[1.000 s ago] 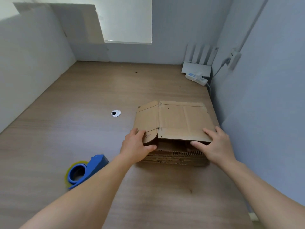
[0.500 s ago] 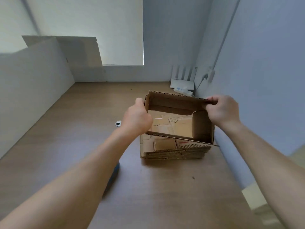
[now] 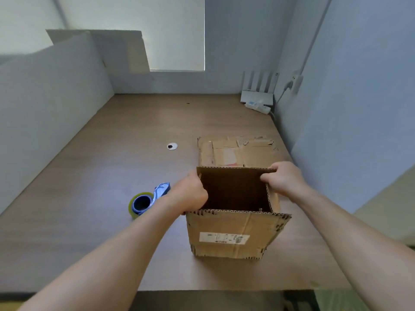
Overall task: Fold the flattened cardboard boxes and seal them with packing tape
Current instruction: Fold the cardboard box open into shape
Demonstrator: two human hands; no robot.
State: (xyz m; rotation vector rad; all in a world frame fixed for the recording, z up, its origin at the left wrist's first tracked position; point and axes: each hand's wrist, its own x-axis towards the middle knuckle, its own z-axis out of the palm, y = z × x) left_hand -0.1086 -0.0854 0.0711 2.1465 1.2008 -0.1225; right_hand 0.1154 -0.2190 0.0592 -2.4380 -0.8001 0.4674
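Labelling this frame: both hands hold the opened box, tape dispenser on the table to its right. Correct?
No: the head view shows the tape dispenser on the table left of the opened box, near the left hand. It and the right hand do hold the box.

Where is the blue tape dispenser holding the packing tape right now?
In the head view, the blue tape dispenser lies on the brown wooden desk, just left of the left hand gripping the opened brown cardboard box.

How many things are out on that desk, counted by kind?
Opened cardboard box: 1
Stack of flattened boxes: 1
Tape dispenser: 1
Router: 1
Power strip: 1
Total: 5
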